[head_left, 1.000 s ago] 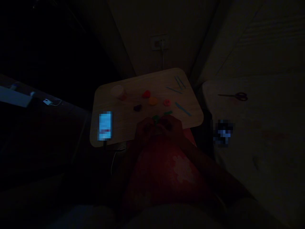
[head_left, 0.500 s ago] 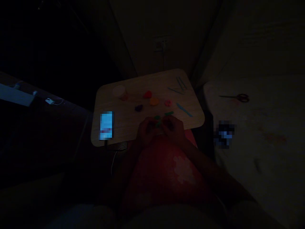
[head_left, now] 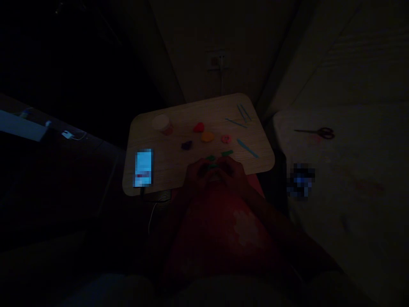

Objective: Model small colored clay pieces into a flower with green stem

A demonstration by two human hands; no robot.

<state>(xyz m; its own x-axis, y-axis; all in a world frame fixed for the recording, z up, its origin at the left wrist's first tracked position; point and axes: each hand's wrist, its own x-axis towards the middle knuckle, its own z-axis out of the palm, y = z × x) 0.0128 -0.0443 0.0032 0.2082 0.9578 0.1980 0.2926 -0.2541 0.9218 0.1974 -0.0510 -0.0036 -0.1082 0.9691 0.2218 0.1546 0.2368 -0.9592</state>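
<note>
The view is very dark. At the table's near edge, my left hand (head_left: 195, 175) and my right hand (head_left: 234, 174) meet, fingers bent and pinched around a small piece of green modelling clay (head_left: 212, 166). The fingers partly cover it. Just beyond them lie a green lump (head_left: 210, 158) and a flat green strip (head_left: 227, 153). Farther back are a red lump (head_left: 199, 127), an orange-yellow lump (head_left: 207, 137), a pink ring-like piece (head_left: 226, 139) and a dark purple lump (head_left: 186, 145).
On the wooden table (head_left: 172, 170) stand a pale-lidded tub (head_left: 162, 123) and a lit phone (head_left: 143, 167). A blue plastic knife (head_left: 247, 148) and several thin sticks (head_left: 236, 123) lie to the right. Scissors (head_left: 319, 132) rest on a pale surface beyond the table.
My hands have drawn closer together, and the fingers now cover more of the green clay between them. The things on the table stay where they were.
</note>
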